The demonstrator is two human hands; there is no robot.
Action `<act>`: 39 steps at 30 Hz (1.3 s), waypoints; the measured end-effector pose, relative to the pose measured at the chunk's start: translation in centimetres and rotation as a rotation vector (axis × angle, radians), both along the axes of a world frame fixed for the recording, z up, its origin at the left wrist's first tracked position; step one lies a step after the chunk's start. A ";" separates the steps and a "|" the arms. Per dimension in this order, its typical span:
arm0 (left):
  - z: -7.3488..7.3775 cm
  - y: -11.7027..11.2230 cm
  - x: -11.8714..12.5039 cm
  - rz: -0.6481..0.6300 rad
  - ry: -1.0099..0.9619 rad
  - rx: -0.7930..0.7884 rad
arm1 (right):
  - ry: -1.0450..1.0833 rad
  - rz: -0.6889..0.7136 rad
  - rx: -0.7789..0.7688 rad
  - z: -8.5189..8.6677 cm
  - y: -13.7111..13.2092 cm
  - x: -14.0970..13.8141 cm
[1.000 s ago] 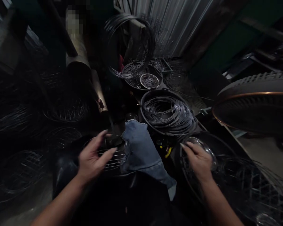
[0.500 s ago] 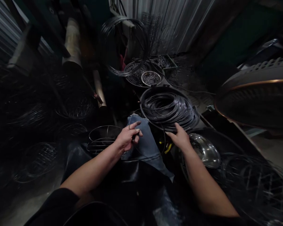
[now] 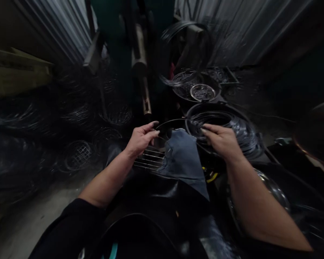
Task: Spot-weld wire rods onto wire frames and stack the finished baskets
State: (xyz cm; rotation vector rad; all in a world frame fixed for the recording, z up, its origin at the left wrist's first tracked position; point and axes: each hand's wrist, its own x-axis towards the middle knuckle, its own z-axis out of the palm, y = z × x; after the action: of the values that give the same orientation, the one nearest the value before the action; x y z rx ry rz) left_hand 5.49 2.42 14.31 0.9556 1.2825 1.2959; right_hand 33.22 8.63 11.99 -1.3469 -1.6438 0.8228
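Just below the left fingers, pale parallel bars of a wire rack [image 3: 151, 160] show beside a faded blue denim cloth [image 3: 182, 154], ragged along its upper edge. The left hand [image 3: 142, 139] has thumb and forefinger narrowed on a thin wire [image 3: 175, 119], dull grey and smoothly bowed, which arches from those fingertips toward the right hand [image 3: 221, 140]. The right fingers are also drawn narrow; whether they grip the wire cannot be told. Just beyond them, a dark tub [image 3: 187, 126] holds a thick wire coil [image 3: 244, 135]. Farther off stands a bright-rimmed bowl [image 3: 202, 100].
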 end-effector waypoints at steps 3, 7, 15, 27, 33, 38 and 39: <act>0.6 -1.5 -3.2 0.198 0.083 0.115 | 0.078 0.038 0.009 2.7 -0.6 -3.3; -1.1 -4.9 -8.0 0.327 0.079 0.089 | 0.209 0.125 -0.039 2.9 -1.3 -7.7; -7.1 -7.9 -11.1 0.035 0.632 -0.078 | 0.107 0.356 -0.104 2.0 -3.2 -15.0; -5.6 -7.7 -9.7 0.113 0.779 0.157 | 0.113 0.365 0.097 2.4 -4.5 -12.6; -2.7 -6.8 -9.1 0.180 0.941 0.292 | 0.180 0.367 0.094 3.7 -4.5 -11.3; -3.2 -6.4 -8.7 0.161 0.927 0.273 | 0.189 0.354 0.079 2.9 -4.4 -11.5; -3.3 -6.2 -8.6 0.158 0.933 0.262 | 0.181 0.351 0.074 2.7 -4.3 -11.8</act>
State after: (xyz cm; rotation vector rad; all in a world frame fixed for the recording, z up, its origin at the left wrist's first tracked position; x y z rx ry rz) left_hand -3.13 -3.79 11.00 1.7979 1.9357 1.1773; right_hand 21.40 4.30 14.67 -0.9150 -1.7710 1.0431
